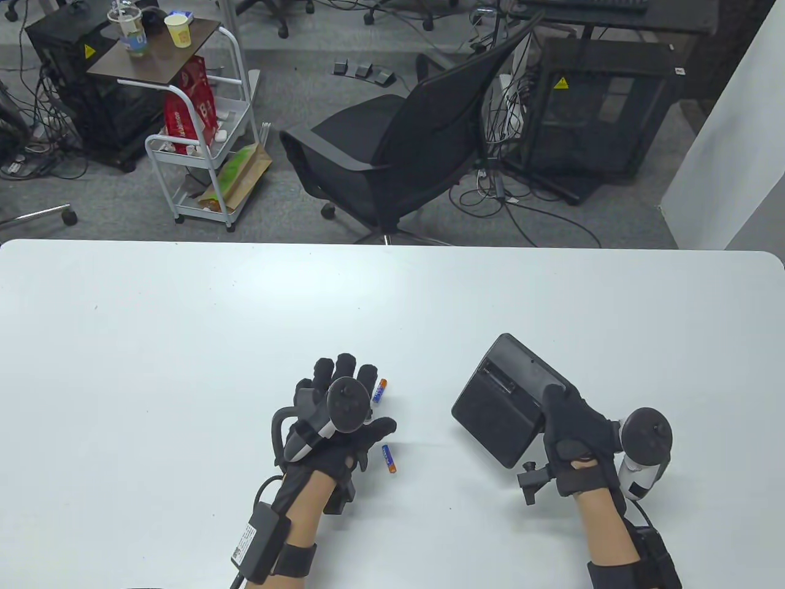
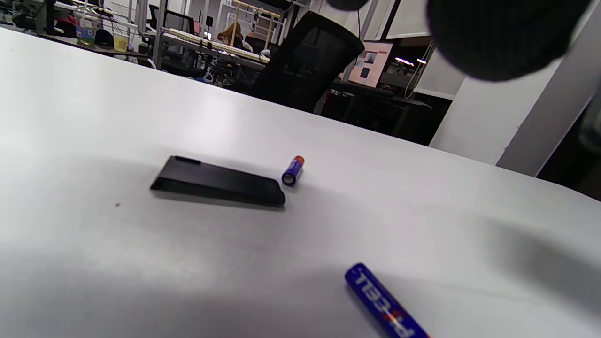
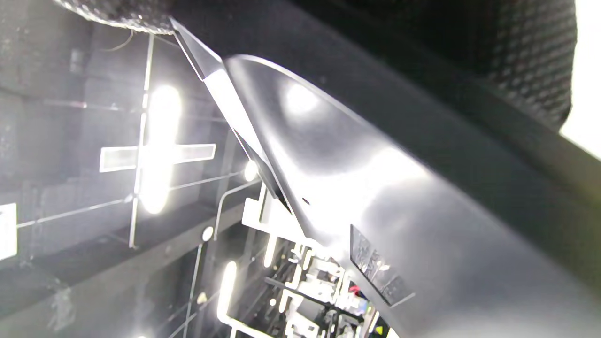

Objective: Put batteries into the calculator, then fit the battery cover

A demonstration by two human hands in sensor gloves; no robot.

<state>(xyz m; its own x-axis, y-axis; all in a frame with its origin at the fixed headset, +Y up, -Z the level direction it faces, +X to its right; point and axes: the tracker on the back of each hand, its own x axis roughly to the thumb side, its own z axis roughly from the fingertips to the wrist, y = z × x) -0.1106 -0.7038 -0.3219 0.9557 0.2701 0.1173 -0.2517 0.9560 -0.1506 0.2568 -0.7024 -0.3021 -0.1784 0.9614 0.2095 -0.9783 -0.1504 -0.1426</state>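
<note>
— What do we count, going left to right?

— One battery cover (image 2: 217,183), flat on the table (image 1: 184,343) under our left hand (image 1: 334,423), which hovers with fingers spread and holds nothing. Then two blue-and-orange batteries: the far battery (image 1: 379,391) just beside the cover, the near battery (image 1: 389,458) by the thumb.

— Any writing?

— White letters on the near one, upside down; we can't read them surely.

— And further right?

— One calculator (image 1: 506,399), back up, lifted and gripped at its corner by our right hand (image 1: 576,438).
</note>
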